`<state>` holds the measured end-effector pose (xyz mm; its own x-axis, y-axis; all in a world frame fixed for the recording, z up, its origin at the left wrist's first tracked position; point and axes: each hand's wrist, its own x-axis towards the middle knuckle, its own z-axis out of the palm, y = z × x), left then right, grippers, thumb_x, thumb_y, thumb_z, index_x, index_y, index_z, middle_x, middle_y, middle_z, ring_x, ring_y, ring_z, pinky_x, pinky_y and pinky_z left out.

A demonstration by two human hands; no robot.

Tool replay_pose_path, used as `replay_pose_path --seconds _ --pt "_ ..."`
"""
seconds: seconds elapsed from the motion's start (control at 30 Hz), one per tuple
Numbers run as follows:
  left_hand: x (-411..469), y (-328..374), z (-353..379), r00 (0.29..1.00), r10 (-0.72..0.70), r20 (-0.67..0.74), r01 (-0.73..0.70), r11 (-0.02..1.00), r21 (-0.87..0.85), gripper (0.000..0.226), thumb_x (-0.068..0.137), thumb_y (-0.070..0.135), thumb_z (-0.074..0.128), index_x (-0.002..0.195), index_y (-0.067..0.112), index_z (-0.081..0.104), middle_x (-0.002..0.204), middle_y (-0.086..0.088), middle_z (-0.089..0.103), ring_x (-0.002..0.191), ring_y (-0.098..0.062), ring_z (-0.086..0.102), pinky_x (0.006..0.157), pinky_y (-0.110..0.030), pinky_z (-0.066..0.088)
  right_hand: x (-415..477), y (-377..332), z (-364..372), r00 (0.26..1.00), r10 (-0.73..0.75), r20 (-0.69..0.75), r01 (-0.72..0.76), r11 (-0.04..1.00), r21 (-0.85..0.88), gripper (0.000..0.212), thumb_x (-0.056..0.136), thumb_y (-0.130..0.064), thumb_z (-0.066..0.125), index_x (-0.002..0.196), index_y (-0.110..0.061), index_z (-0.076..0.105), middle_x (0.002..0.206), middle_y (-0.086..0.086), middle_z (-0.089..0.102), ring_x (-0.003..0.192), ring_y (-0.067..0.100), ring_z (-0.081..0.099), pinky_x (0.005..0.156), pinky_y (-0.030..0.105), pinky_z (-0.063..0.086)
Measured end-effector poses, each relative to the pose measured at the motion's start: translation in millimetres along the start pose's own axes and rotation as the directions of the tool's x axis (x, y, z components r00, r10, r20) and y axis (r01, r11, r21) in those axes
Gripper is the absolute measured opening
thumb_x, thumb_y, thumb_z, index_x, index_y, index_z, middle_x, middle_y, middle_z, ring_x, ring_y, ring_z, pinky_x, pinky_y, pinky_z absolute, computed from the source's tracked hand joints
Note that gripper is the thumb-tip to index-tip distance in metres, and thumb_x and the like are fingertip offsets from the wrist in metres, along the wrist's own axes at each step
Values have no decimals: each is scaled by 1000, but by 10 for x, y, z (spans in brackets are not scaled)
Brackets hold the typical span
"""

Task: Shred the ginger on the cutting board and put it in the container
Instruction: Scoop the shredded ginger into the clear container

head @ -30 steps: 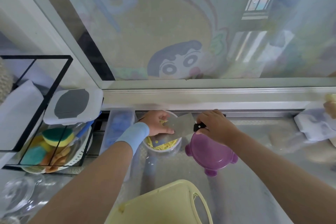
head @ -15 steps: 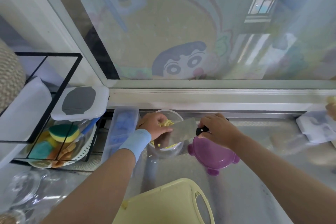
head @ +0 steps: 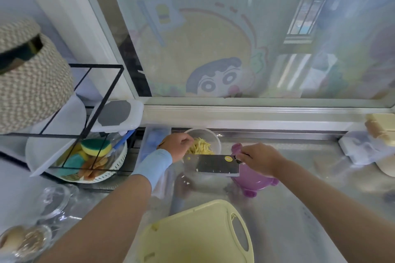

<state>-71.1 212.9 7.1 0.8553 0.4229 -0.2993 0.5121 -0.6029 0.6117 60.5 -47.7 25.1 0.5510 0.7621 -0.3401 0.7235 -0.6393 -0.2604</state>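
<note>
Ginger shreds, pale yellow and thin, lay in one heap in the head view, inside the single clear round plastic container at the back of the steel counter. One pale yellow plastic cutting board sat nearest the camera, with one small ginger scrap near its left edge. One purple round lid lay just right of the container. One dark rectangular cleaver carried one round yellow sticker, its print too small to read; a few pale bits clung to the blade.

Two hands showed. The left hand, above a light blue wrist sleeve, curled its fingers over the container's left rim, fingertips among the shreds; whether it pinched any could not be told. The right hand gripped the cleaver's black handle, fingers wrapped round it, holding the blade on edge just in front of the container.
</note>
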Motion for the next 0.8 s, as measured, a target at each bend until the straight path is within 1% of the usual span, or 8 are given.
replay_pose_path --seconds 0.1,0.17,0.27,0.33,0.43,0.6,0.7,0.8 --pt "-311 39 -8 995 33 90 -39 997 72 21 93 38 52 99 31 71 101 10 70 96 -12 62 89 -33 51 -223 -167 60 998 34 46 -37 997 66 32 107 -37 39 88 -24 61 91 -1 61 87 19 53 72 31 35" --pt "-524 62 42 986 47 161 -72 985 155 22 93 36 53 98 27 72 97 6 70 91 -15 63 85 -31 52 -356 -265 212 996 59 70 -65 994 88 36 106 -43 38 88 -23 63 90 -1 66 86 20 58 74 32 41" --pt "-787 -51 193 975 17 224 -73 966 246 25 92 38 51 93 26 73 91 4 70 86 -18 64 78 -31 53 -583 -436 547 995 28 93 -36 996 85 26 102 -49 48 86 -30 57 84 -10 59 84 17 56 77 32 44" --pt "-907 -204 328 972 -15 235 -44 969 243 24 90 40 51 86 25 71 88 3 70 85 -20 64 77 -32 53 -701 -531 847 994 -29 107 18 995 96 19 95 -46 60 94 -27 57 92 -10 60 89 17 58 78 32 46" --pt "-1046 -357 530 971 -41 235 -16 972 235 19 90 41 53 79 32 66 91 6 69 86 -18 63 77 -30 51 -802 -636 1284 983 -131 126 134 991 -13 25 89 -40 68 102 -23 56 111 -4 58 105 20 54 86 33 39" --pt "-1045 -275 781 963 -45 264 -17 974 227 30 97 33 44 114 31 69 116 11 66 103 -16 61 92 -33 49 -803 -666 1657 975 -151 165 159 987 -36 29 90 -40 69 109 -22 57 118 -2 56 114 21 50 96 35 39" --pt "-879 -90 890 965 -29 261 -30 975 218 31 96 33 44 119 36 64 125 11 61 111 -17 58 98 -35 46 -750 -595 1635 966 -150 210 158 987 -23 29 89 -41 69 113 -25 63 118 -3 58 114 20 53 97 34 41" --pt "-641 126 978 967 -47 250 -2 982 191 31 92 31 51 120 39 62 121 10 61 107 -16 59 95 -34 47 -578 -414 1392 983 -117 141 115 993 25 26 94 -39 64 118 -27 64 121 -4 57 116 18 53 100 33 41"
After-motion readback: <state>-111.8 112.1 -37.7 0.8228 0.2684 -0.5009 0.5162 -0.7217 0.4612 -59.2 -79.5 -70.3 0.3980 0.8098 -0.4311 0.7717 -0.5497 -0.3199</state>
